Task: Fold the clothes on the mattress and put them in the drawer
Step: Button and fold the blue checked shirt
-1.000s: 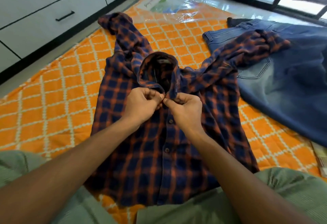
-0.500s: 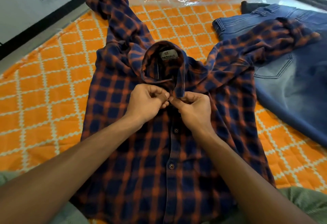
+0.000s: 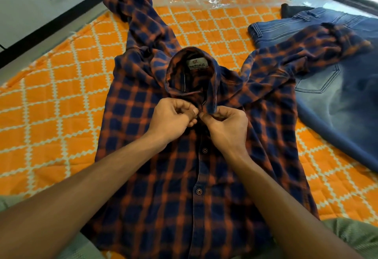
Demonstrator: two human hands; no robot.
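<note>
Two hands meet just under the collar of the checked shirt (image 3: 184,177), which lies face up in the middle of the mattress (image 3: 61,99). The left hand (image 3: 173,117) and the right hand (image 3: 227,123) are both closed in a pinch on the front edge of the shirt, finger against thumb, and they touch each other at the top button place. I judge that they fasten this button before folding.

This shirt is soft woven cotton, dark blue with orange lines, light and limp; it will not keep any shape alone. It should fold easily, but the loose sleeves will drag. One sleeve goes to 11 o'clock, bunched at its end; the other goes to 2 o'clock and rests on the jeans (image 3: 337,95). A good hold for folding is probably at the shoulders or side seams.

Those jeans, at 3 o'clock, are thicker, stiffer denim, faded in the middle. Orange quilted cloth with a white diamond pattern covers the mattress. A white drawer (image 3: 30,3) with a black bar handle is at 10 o'clock.
</note>
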